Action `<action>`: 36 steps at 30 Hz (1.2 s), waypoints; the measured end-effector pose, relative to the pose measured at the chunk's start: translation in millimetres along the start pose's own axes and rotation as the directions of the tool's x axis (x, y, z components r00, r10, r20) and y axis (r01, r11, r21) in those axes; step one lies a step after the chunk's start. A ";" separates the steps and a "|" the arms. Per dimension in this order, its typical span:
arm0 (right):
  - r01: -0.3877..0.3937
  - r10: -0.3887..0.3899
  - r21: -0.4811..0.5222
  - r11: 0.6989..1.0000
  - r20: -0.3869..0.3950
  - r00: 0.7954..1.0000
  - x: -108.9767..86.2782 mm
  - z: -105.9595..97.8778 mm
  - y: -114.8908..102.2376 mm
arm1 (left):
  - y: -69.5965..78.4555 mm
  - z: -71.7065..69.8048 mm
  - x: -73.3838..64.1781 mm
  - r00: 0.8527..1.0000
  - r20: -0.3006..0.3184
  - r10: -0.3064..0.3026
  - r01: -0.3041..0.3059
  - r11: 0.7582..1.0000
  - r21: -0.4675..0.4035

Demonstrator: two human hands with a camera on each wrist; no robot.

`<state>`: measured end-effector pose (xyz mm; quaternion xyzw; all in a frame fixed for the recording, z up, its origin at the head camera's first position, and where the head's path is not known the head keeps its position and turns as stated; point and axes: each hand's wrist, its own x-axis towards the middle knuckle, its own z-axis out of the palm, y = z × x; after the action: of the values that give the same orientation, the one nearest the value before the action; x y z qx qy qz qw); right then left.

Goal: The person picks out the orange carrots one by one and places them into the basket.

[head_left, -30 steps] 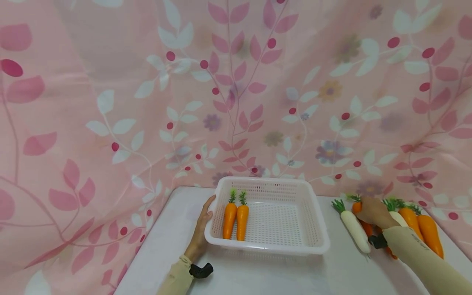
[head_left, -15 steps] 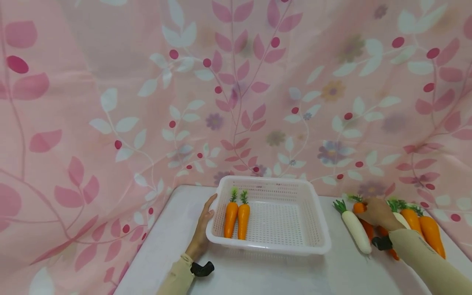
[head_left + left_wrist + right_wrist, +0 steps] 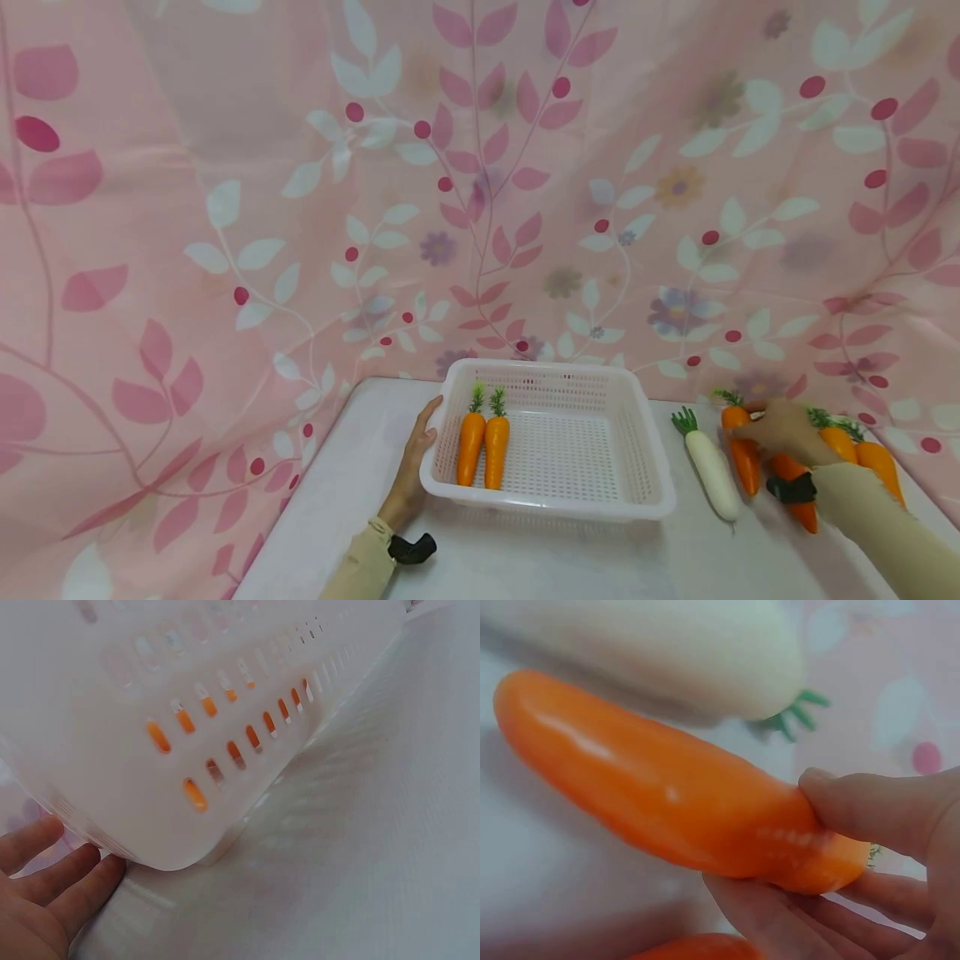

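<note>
A white plastic basket (image 3: 555, 504) stands on the table with two orange carrots side by side at its left end. My left hand (image 3: 408, 471) rests against the basket's left side, its fingers extended along the wall; the left wrist view shows those fingertips (image 3: 112, 866) at the basket's corner. At the right, my right hand (image 3: 787, 433) pinches a carrot (image 3: 652, 795) near its leafy end between thumb and fingers. Left of this carrot lies a white radish (image 3: 712, 475) with green leaves. Another carrot (image 3: 804, 512) lies partly hidden beneath my right wrist.
More carrots (image 3: 879, 467) lie beyond my right forearm, partly covered by it. A pink floral cloth (image 3: 480, 208) hangs behind the white table (image 3: 345, 450). The basket's raised rim stands between my two hands.
My right hand has shifted slightly right, and more of the carrot it pinches shows. The white radish's lower end has swung left. My left hand and the basket stay in place.
</note>
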<state>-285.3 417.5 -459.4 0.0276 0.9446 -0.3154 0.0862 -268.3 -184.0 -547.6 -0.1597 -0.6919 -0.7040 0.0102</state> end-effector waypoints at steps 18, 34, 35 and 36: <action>-0.056 -0.018 0.356 0.933 0.201 0.979 -4.8 -7.1 -32.0 | 0.8 0.7 0.0 1.000 -0.005 0.004 -0.004 1.000 -0.010; 0.053 -0.198 0.487 0.872 0.252 0.947 -5.8 6.7 -81.9 | 2.4 -0.2 0.3 1.000 -0.008 0.016 -0.016 1.000 0.024; 0.057 -0.206 0.494 0.868 0.252 0.946 -5.3 7.1 -85.2 | 2.6 0.0 0.5 1.000 -0.004 0.017 -0.017 1.000 0.024; 0.060 -0.211 0.507 0.860 0.246 0.946 -4.3 7.6 -88.6 | 2.9 0.3 0.8 1.000 -0.003 0.017 -0.017 1.000 0.023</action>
<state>-289.4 342.0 -412.3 -0.0657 0.8089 -0.5516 0.1929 -268.4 -183.7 -544.5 -0.1645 -0.6985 -0.6962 0.0189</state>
